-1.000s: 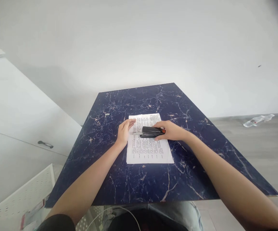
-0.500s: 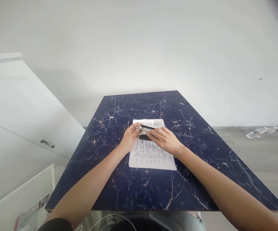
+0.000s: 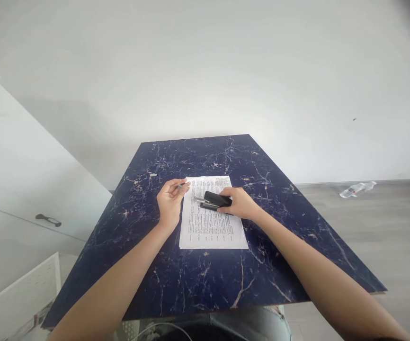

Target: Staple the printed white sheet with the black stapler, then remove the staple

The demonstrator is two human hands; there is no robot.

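Note:
A printed sheet of paper (image 3: 210, 225) lies on the dark blue marbled table (image 3: 205, 279). On its upper part rests a black stapler (image 3: 215, 200), gripped by my right hand (image 3: 238, 204). To the left, above the paper's edge, my left hand (image 3: 170, 201) pinches a small silvery strip (image 3: 182, 184) between thumb and fingertips; it looks like staples.
A small pale scrap (image 3: 153, 174) lies on the table to the far left of the paper. A white cabinet with a dark handle (image 3: 49, 219) stands at the left. A clear plastic bottle (image 3: 357, 189) lies on the grey floor at the right.
Both hands were together on the stapler half a second ago. My left hand has drawn away to the left with the small strip; the right hand has stayed on the stapler.

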